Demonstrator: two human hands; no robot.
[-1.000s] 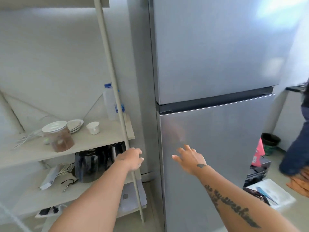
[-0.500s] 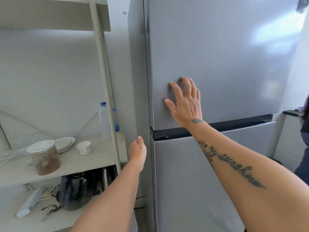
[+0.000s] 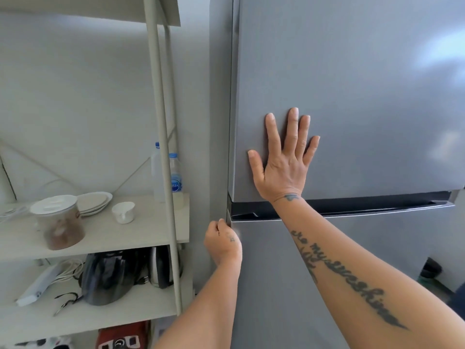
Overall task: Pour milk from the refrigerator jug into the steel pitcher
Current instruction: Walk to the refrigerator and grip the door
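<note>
Pale wood shelf (image 3: pixel 141 230): stands left of the refrigerator (image 3: pixel 219 122). It carries a lidded jar (image 3: pixel 59 222), stacked plates (image 3: pixel 94 202), a small white cup (image 3: pixel 123 212) and two blue-capped bottles (image 3: pixel 175 177).
Shelf post (image 3: pixel 163 172): upright, near the refrigerator's side.
Left hand (image 3: pixel 222 244): clenched at the left edge of the lower door (image 3: pixel 327 273), just under the dark gap. It seems to grip that edge, though the fingertips are hidden.
Right hand (image 3: pixel 284 162): released, fingers straight and spread, palm flat against the upper door (image 3: pixel 364 96).
Milk jug: not visible; judged to sit behind the lower door, which is closed.
Steel pitcher: not visible.
Risk: if the seal holds, curled fingers may slip off the narrow edge, and the hand could jerk back into the shelf post and rattle the crockery. A sudden release could swing the door hard and jolt whatever stands inside.
</note>
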